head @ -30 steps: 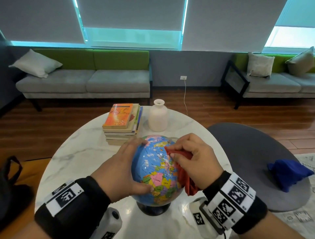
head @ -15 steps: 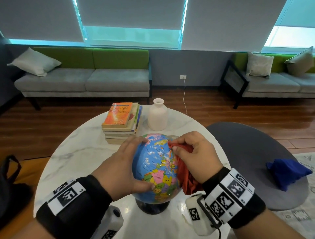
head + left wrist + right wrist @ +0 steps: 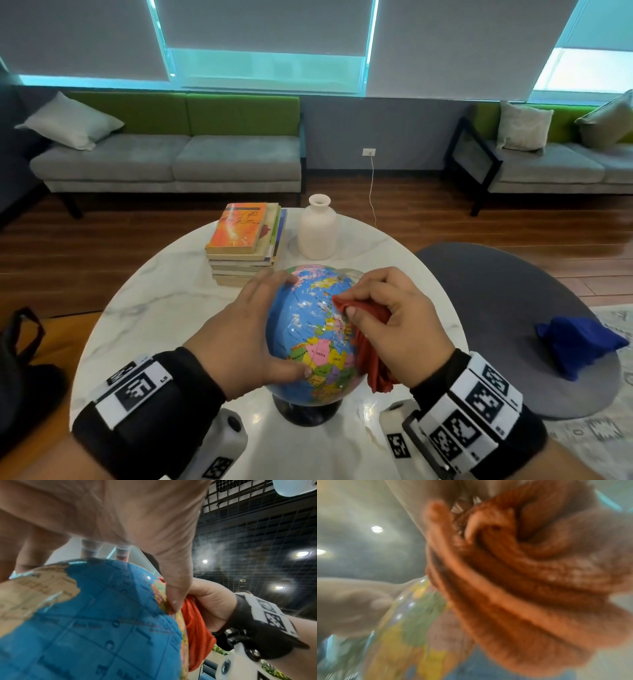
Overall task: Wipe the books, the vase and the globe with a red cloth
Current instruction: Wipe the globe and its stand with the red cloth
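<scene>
A blue globe [image 3: 310,337] on a black base stands at the near middle of the round marble table [image 3: 154,301]. My left hand [image 3: 246,337] cups its left side, fingers over the top and thumb pressed low on the front. My right hand [image 3: 387,325] grips a bunched red cloth [image 3: 371,356] against the globe's upper right side. The left wrist view shows the globe [image 3: 96,622], my thumb and the red cloth [image 3: 195,628] behind it. In the blurred right wrist view the cloth [image 3: 522,588] fills the frame beside the globe [image 3: 406,635]. A stack of books [image 3: 245,241] and a white vase [image 3: 318,231] stand behind.
A grey low seat [image 3: 507,318] with a blue cloth bundle [image 3: 575,346] sits right of the table. A black bag [image 3: 24,377] lies on the floor at left. Sofas line the far wall.
My right hand has slid the red cloth up the globe's right side toward the top. The left hand keeps its hold and the globe has turned slightly.
</scene>
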Action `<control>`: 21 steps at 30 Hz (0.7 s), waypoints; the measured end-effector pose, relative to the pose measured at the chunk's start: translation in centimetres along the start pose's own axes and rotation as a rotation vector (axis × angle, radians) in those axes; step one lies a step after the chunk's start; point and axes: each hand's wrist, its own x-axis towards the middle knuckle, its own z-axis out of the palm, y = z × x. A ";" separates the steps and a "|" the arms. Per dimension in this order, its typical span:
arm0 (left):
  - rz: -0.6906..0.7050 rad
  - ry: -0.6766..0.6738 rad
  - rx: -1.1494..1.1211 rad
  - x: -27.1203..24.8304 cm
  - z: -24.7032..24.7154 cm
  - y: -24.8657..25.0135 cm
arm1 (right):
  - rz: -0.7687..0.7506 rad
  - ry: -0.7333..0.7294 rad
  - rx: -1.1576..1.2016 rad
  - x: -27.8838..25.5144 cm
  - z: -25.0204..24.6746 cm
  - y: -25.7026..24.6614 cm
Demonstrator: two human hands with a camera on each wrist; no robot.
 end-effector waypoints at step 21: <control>-0.019 0.019 -0.041 0.0 -0.4 0.1 | -0.231 -0.082 0.064 -3.3 1.5 2.2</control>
